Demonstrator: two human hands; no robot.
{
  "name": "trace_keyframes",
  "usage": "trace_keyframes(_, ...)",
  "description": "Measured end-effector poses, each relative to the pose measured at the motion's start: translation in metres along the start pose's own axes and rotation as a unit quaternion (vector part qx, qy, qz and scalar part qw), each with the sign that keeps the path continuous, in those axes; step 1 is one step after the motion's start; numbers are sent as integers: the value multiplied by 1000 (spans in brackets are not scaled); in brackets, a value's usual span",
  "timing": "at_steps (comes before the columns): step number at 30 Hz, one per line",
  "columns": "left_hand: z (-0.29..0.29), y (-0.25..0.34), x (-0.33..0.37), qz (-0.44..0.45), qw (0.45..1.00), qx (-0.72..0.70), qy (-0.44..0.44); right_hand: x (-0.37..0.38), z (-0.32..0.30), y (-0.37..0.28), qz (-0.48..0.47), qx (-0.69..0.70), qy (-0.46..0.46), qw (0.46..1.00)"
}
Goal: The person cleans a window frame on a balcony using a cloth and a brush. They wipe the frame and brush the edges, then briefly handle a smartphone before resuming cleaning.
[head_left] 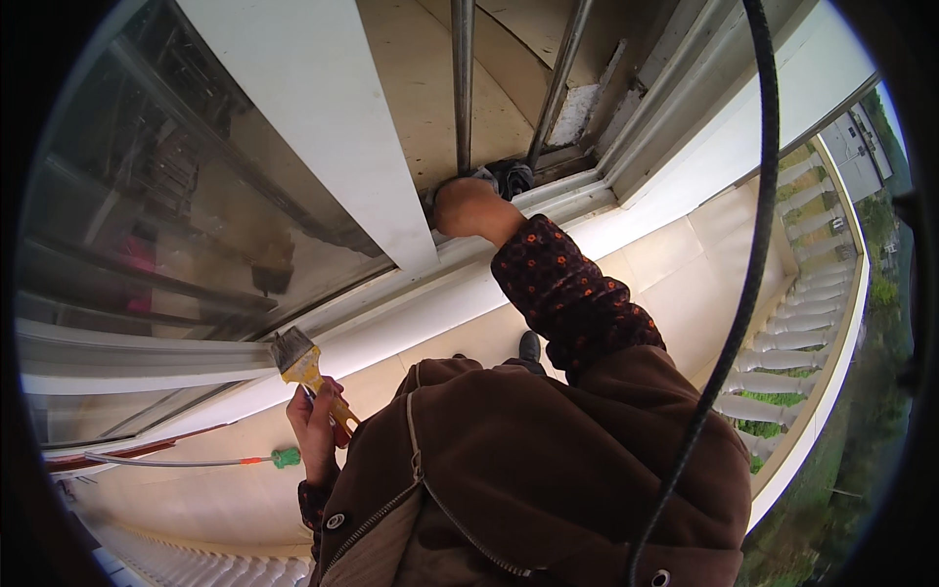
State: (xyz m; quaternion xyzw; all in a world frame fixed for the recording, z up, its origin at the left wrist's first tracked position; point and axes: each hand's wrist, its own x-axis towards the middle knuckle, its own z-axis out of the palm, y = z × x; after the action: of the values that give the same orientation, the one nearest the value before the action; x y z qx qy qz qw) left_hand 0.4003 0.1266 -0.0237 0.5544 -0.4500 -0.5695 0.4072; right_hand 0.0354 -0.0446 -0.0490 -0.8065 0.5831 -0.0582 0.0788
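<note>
My left hand [315, 426] is closed around the handle of a flat paintbrush [299, 357], whose dark bristles point up toward the window frame. The brush is yellow, and a bit of red shows beside its lower end. Reaching forward through the open part of the window, my right hand [474, 207] is closed on a dark cloth [511, 178] at the sill. The cloth lies by the foot of the metal bars [464, 88]; part of it and most of my right fingers are hidden behind the hand.
Left of my right arm stands a white-framed glass sash [308, 108]. A white window track [567, 201] runs below the opening. To the right, a white balustrade [851, 284] edges the tiled balcony. A long pole with a green head [286, 457] lies at lower left. A black cable [763, 196] hangs across the view.
</note>
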Motion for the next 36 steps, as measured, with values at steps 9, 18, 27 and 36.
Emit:
trace_keyframes(9,6,9,0,18,1000,-11,-14,17,23,-13,22,831,-7,556)
trace_keyframes(18,8,13,-3,7,1000,-7,-8,-135,-85,76,12,709,455,539)
trace_keyframes(27,1,16,2,0,999,15,-42,-118,-50,6,148,-126,293,936)
trace_keyframes(36,1,8,10,-7,998,40,-37,-72,6,-38,45,167,362,916)
